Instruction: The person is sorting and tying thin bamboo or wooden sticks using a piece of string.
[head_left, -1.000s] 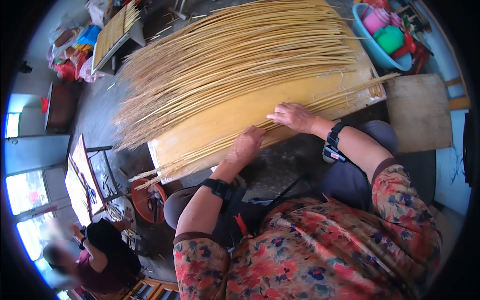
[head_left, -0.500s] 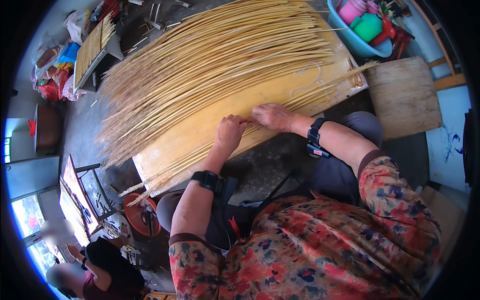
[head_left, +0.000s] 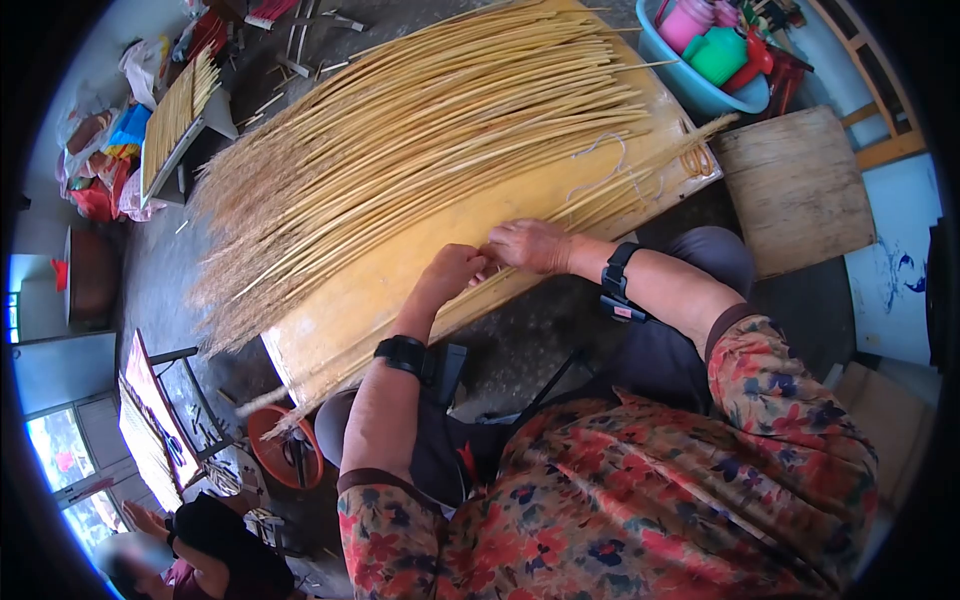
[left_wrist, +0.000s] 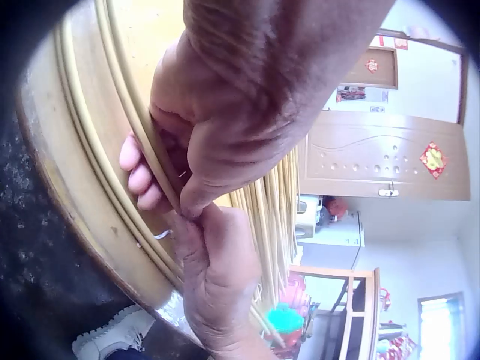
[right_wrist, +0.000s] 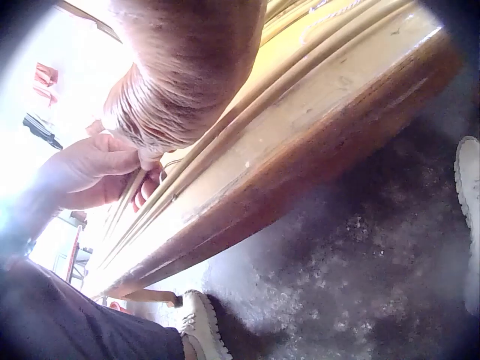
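Near the front edge of the yellow board [head_left: 400, 260], both hands meet over a few long stalks. The left hand [head_left: 448, 275] has its fingers curled round a stalk [left_wrist: 124, 94], its thumb pressed on it in the left wrist view. Touching it, the right hand [head_left: 532, 246] pinches the same place with thumb and fingers; its fingertips are partly hidden. Two more stalks [left_wrist: 90, 135] lie beside them along the board's edge. Behind the hands spreads a wide layer of stalks [head_left: 450, 120] with feathery heads [head_left: 250, 200] at the left.
White string [head_left: 612, 160] and orange-handled scissors [head_left: 697, 160] lie at the board's right end. A blue basin [head_left: 700, 90] with colourful things stands beyond it, near a wooden panel [head_left: 795, 190]. An orange bucket [head_left: 285, 462] sits below the left corner. Another person [head_left: 215, 545] is at lower left.
Both hands have moved left along the stalks and come together, the right hand closing the gap to the left. The head view has shifted, so the board appears further left.
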